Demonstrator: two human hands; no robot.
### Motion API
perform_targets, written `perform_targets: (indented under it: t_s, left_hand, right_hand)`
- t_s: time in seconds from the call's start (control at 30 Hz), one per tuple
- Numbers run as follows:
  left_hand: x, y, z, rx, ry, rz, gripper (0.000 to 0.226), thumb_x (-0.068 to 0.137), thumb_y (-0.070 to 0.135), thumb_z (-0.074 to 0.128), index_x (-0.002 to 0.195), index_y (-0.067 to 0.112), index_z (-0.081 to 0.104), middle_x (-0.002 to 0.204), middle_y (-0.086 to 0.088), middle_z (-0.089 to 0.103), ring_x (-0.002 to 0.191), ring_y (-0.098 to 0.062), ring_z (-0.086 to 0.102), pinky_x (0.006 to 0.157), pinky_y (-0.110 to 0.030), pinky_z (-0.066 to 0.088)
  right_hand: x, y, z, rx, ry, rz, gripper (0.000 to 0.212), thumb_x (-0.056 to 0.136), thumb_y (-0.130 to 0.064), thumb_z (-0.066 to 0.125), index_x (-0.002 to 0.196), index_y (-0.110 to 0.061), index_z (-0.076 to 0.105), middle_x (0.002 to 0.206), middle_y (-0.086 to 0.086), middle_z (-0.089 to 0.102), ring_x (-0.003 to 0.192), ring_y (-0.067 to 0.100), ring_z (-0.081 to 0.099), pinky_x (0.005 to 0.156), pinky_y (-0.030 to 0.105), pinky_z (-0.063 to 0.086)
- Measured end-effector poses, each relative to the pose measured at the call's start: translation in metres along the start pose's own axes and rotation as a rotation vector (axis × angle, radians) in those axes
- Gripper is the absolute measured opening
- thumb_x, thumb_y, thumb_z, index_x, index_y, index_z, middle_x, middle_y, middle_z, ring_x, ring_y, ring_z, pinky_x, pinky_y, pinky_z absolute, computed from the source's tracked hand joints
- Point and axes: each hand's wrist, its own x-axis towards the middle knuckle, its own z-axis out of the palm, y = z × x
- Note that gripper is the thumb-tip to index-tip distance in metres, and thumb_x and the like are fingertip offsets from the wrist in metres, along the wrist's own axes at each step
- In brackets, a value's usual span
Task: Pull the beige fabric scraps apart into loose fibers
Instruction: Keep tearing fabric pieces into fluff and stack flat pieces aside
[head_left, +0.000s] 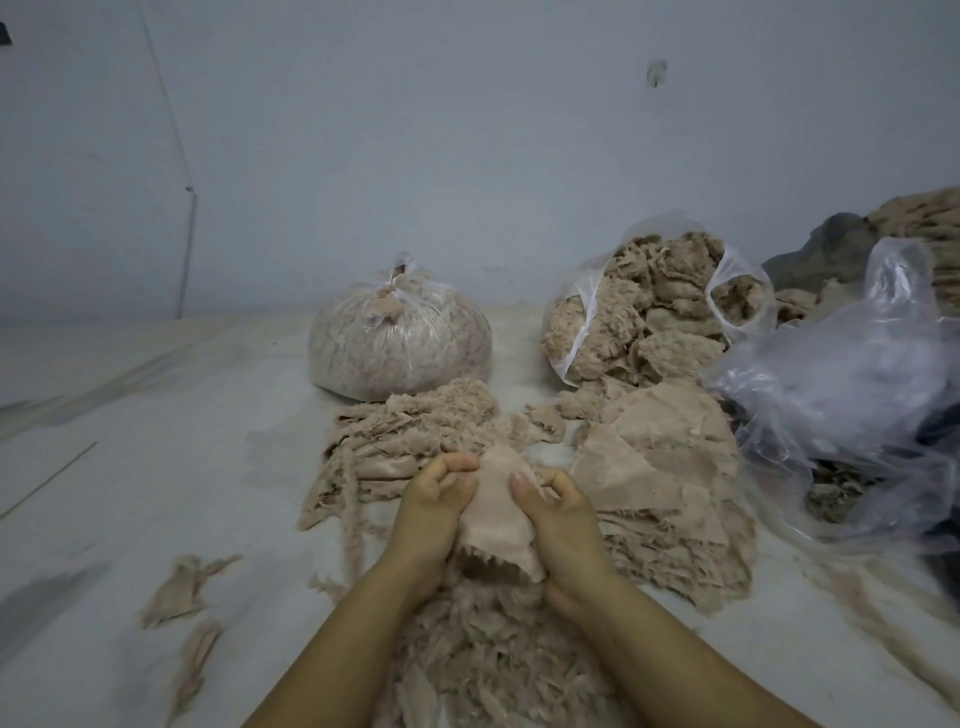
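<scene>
Lower centre of the frame: left hand (439, 499) and right hand (553, 512) both pinch one beige scrap (493, 525), fingers curled round its upper side edges, thumbs on top. Scrap hangs between the hands, lower edge already frayed, above a heap of loose fibers (498, 654) at the bottom centre.

Step in hand, as I judge it: tearing this scrap. To do it well, grip close together near the edge, pull sideways along the weave, then re-pinch further down so the threads separate instead of bunching; let the fluff drop onto the heap below.

Just beyond the hands, centre frame, lies a pile of frayed strips (415, 436); right of it a stack of flat uncut pieces (660, 467), much work left. Small stray bits (179, 587) lie lower left. Further back, a tied clear bag (400, 348) full of fiber sits centre, an open bag (649, 306) of fluffy stuff right of it, and crumpled empty plastic (852, 374) at the right edge.
</scene>
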Motion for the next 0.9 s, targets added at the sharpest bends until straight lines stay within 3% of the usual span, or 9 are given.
perform_targets:
  t_s: [0.1,0.23,0.3,0.43,0.5,0.6,0.73,0.8,0.9]
  left_hand:
    - [0.002,-0.001,0.002,0.072,0.066,0.024,0.024,0.095,0.002,0.048,0.097,0.018,0.065,0.093,0.002,0.071,0.076,-0.005,0.068,0.063,-0.018,0.053]
    - [0.008,-0.004,-0.001,0.203,0.183,0.012,0.022,0.097,0.003,0.045,0.106,0.011,0.064,0.106,-0.001,0.066,0.096,-0.013,0.062,0.068,-0.01,0.047]
    - [0.008,-0.005,-0.005,0.297,0.178,0.029,0.021,0.098,0.01,0.046,0.091,0.014,0.066,0.095,0.0,0.068,0.091,-0.015,0.061,0.063,-0.008,0.046]
    - [0.001,0.0,0.002,0.447,-0.059,0.102,0.035,0.1,0.036,0.041,0.078,0.026,0.066,0.076,0.013,0.07,0.073,0.002,0.063,0.066,-0.016,0.049]
    - [0.003,-0.003,0.006,0.628,-0.107,0.204,0.042,0.098,0.032,0.045,0.057,0.024,0.05,0.054,0.012,0.054,0.054,-0.001,0.049,0.057,-0.026,0.04]
    - [0.01,-0.008,0.0,0.709,0.067,0.27,0.045,0.096,0.031,0.051,0.055,0.018,0.035,0.053,0.004,0.035,0.052,-0.012,0.034,0.055,-0.031,0.027]
    - [0.014,-0.014,-0.026,0.698,0.166,0.239,0.045,0.096,0.03,0.052,0.053,0.02,0.039,0.05,0.006,0.04,0.053,-0.012,0.04,0.057,-0.03,0.031]
    - [0.012,-0.014,-0.031,0.711,0.153,0.23,0.044,0.096,0.034,0.051,0.056,0.016,0.043,0.051,0.007,0.041,0.052,-0.011,0.041,0.056,-0.03,0.033]
    - [0.008,-0.008,-0.029,0.599,-0.102,0.143,0.051,0.086,0.051,0.049,0.073,0.002,0.055,0.059,0.004,0.049,0.053,-0.008,0.045,0.052,-0.018,0.036]
  right_hand:
    - [0.0,0.002,0.0,-0.104,0.065,-0.06,0.017,0.091,-0.014,0.063,0.075,-0.01,0.059,0.07,0.009,0.066,0.059,0.016,0.061,0.052,0.024,0.049]
    - [0.0,-0.002,-0.009,-0.204,0.099,-0.148,0.018,0.091,-0.019,0.063,0.074,-0.015,0.067,0.071,0.006,0.064,0.065,0.019,0.055,0.064,0.03,0.044]
    - [0.0,-0.004,-0.014,-0.247,0.067,-0.172,0.019,0.091,-0.022,0.063,0.075,-0.015,0.07,0.069,0.003,0.065,0.065,0.018,0.056,0.063,0.03,0.044]
    - [0.004,-0.011,-0.015,-0.263,-0.009,-0.222,0.018,0.092,-0.021,0.062,0.077,-0.017,0.072,0.077,0.01,0.069,0.073,0.024,0.061,0.071,0.037,0.048]
    - [0.009,-0.014,-0.016,-0.32,0.037,-0.276,0.017,0.091,-0.021,0.063,0.077,-0.019,0.072,0.075,0.003,0.07,0.073,0.018,0.061,0.07,0.035,0.048]
    - [0.012,-0.017,-0.022,-0.321,0.116,-0.295,0.023,0.091,-0.021,0.063,0.073,-0.029,0.074,0.07,-0.005,0.071,0.065,0.009,0.061,0.061,0.027,0.049]
    - [0.025,-0.04,-0.044,-0.287,0.219,-0.253,0.021,0.089,-0.023,0.067,0.07,-0.024,0.074,0.074,0.0,0.072,0.074,0.02,0.064,0.072,0.035,0.052]
    - [0.035,-0.057,-0.058,-0.466,0.205,-0.249,0.017,0.09,-0.027,0.065,0.077,-0.02,0.073,0.082,0.001,0.073,0.08,0.024,0.065,0.074,0.033,0.052]
    - [0.04,-0.073,-0.071,-1.209,0.329,-0.332,0.025,0.093,-0.04,0.054,0.108,-0.022,0.064,0.107,0.0,0.065,0.097,0.021,0.059,0.083,0.031,0.046]
